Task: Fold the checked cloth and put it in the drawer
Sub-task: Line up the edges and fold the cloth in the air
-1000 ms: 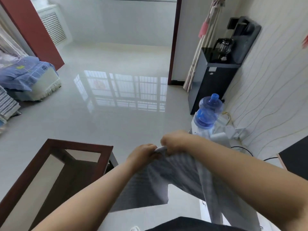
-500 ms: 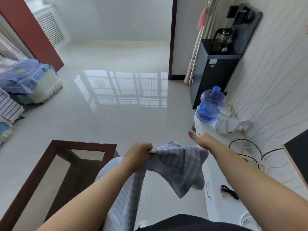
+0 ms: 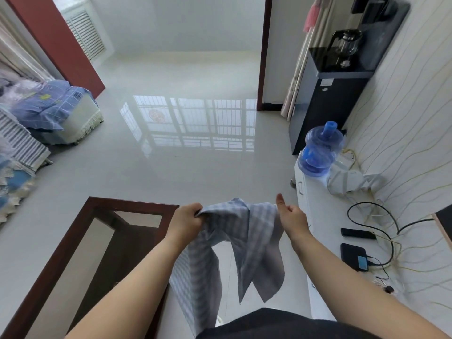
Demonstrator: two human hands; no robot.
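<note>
Low at frame centre, the cloth [image 3: 247, 231] is pinched at one bunched edge by the left hand [image 3: 187, 220]. The right hand [image 3: 291, 216], off it half a second ago, is now laid against its other edge, thumb raised, fingers hidden behind. Folding is judged unfinished; no open drawer is seen.

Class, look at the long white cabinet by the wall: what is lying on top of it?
On the white cabinet: blue water jug, crumpled bag, black cables, two dark devices. The right arm hides its near end.
</note>
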